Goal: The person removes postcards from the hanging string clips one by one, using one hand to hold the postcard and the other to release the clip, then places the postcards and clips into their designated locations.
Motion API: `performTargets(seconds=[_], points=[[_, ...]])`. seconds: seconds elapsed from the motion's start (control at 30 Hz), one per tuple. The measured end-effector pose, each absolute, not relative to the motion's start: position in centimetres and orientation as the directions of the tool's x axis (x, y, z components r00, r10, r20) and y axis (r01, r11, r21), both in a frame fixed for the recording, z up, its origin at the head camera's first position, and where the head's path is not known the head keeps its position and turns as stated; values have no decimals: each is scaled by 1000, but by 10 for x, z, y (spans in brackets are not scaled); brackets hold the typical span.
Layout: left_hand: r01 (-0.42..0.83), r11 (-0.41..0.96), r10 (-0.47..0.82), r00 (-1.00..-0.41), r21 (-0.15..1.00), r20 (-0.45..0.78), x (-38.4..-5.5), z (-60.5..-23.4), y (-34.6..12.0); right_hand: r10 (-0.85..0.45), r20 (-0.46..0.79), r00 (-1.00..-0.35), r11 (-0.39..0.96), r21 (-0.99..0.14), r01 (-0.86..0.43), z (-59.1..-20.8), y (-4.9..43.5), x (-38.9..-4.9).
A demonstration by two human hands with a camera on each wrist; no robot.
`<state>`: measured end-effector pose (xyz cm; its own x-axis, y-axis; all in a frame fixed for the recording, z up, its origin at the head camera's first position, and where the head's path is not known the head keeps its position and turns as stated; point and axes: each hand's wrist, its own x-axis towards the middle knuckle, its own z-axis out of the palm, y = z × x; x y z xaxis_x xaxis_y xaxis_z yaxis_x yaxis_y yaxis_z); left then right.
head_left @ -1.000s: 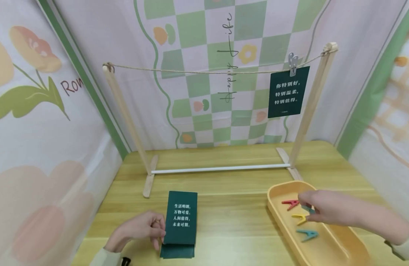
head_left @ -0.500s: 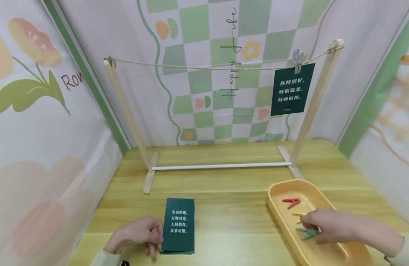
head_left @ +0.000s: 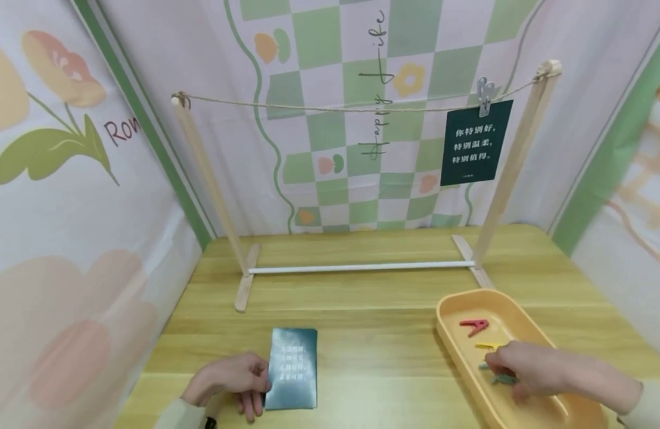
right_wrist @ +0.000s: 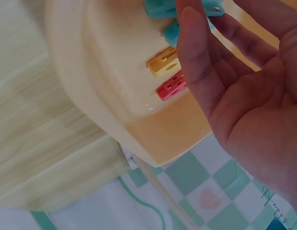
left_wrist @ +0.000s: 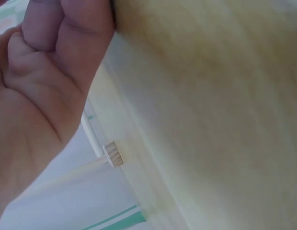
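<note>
In the head view, my left hand [head_left: 236, 378] is at the left edge of a small stack of dark green cards [head_left: 292, 372] with white writing, its thumb and index finger pinching the edge. Glare washes over the top card. My right hand [head_left: 534, 369] reaches down into the yellow tray [head_left: 453, 345]. In the right wrist view its thumb and fingers pinch a teal clothespin [right_wrist: 158, 7], with a second teal clothespin [right_wrist: 170, 34] close under it. A yellow clothespin [right_wrist: 163, 61] and a red clothespin [head_left: 475, 326] lie in the tray beside them.
Behind the cards stands a wooden frame [head_left: 214, 190] with a string [head_left: 330, 109] tied between its posts. A metal clip [head_left: 485, 98] holds another dark green card [head_left: 475, 146] on the string near the right post. A white rod [head_left: 362, 267] joins the feet.
My right hand has lowered a teal clothespin toward the other teal one in the tray. The top card has slid back over the stack and now catches glare; my left hand stays at its edge.
</note>
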<state>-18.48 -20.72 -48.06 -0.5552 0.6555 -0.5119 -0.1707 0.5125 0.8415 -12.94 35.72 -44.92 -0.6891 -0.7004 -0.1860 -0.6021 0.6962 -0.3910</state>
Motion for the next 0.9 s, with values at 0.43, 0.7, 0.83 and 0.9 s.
performTargets(seconds=[0.43, 0.7, 0.83, 0.9], points=[[-193, 608, 600, -523, 770, -605, -188, -479, -203, -671, -197, -715, 733, -324, -598, -447, 357, -134], [-186, 655, 543, -559, 733, -627, -191, -475, -199, -675, -171, -718, 717, -386, -581, -442, 356, -135], [-163, 664, 531, -584, 730, -614, -191, -474, -199, -681, -155, -716, 711, -371, -597, -433, 358, -142], [-148, 670, 525, -599, 728, -605, -191, -474, -199, -676, -147, -722, 718, -351, -601, -426, 359, -148]])
